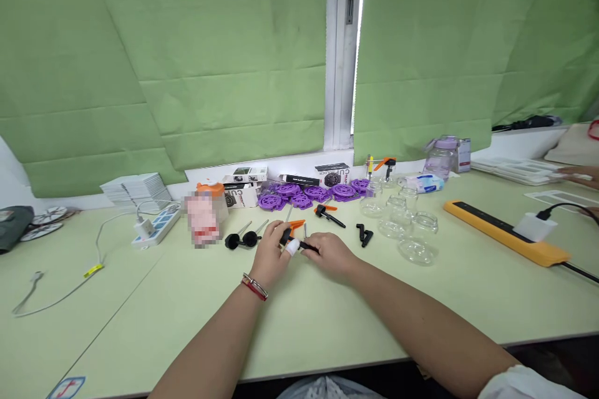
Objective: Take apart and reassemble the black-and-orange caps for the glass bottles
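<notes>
My left hand (pixel 274 250) is closed around the black head of a trigger sprayer (pixel 309 247) with an orange lever; its thumb wears a white finger cover. Pinched in my right hand (pixel 331 254) is the black stem end of the same sprayer. Left of my hands lie two round black caps with thin tubes (pixel 251 239). A second black and orange trigger sprayer (pixel 330 216) rests just beyond my right hand. Farther right are small black nozzle pieces (pixel 364 235) and several clear bottles (pixel 416 250).
Purple wheel-shaped parts (pixel 302 193) and boxes (pixel 333 173) line the back. An orange-lidded bottle (pixel 210 190) and a white power strip (pixel 158 229) stand left. At right are a yellow power strip (pixel 505 234), a purple-lidded jar (pixel 441 156) and another person's hand (pixel 580 176).
</notes>
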`<state>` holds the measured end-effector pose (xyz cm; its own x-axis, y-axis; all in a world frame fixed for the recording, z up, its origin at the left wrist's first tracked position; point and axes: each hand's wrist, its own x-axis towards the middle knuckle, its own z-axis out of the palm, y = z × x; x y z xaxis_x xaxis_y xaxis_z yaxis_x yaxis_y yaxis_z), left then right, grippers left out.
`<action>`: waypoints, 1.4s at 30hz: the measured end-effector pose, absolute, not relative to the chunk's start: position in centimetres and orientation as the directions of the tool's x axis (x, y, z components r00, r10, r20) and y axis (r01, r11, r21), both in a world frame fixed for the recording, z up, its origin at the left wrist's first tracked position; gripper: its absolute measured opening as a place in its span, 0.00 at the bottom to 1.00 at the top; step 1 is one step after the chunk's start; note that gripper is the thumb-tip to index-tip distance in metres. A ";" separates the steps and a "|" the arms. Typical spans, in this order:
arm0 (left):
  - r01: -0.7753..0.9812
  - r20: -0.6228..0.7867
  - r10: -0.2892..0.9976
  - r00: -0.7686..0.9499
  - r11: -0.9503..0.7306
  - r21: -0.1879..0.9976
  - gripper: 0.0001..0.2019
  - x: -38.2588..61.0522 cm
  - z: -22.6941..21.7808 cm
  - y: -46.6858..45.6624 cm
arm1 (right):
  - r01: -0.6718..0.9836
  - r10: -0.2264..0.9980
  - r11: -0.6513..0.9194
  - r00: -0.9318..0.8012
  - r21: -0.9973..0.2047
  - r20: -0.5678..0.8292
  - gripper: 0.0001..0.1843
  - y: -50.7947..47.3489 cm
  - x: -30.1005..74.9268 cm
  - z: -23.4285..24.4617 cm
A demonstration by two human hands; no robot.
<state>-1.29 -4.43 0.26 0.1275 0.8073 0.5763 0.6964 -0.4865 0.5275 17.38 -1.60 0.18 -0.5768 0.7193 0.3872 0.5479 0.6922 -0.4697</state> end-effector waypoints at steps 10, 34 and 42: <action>0.627 0.545 0.832 0.104 -0.480 0.613 0.12 -2.1 0.2 -3.7 | 0.597 0.713 0.701 -0.608 -0.391 0.349 0.09 -1.8 16.7 0.0; 0.584 0.509 0.836 0.205 -0.522 0.622 0.17 -2.6 -0.7 -3.1 | 0.666 0.739 0.673 -0.614 -0.321 0.277 0.11 -1.2 17.1 -0.3; 0.609 0.529 0.824 0.200 -0.528 0.592 0.18 -2.7 -1.0 -3.0 | 0.684 0.750 0.661 -0.618 -0.308 0.238 0.11 -1.3 17.2 -0.2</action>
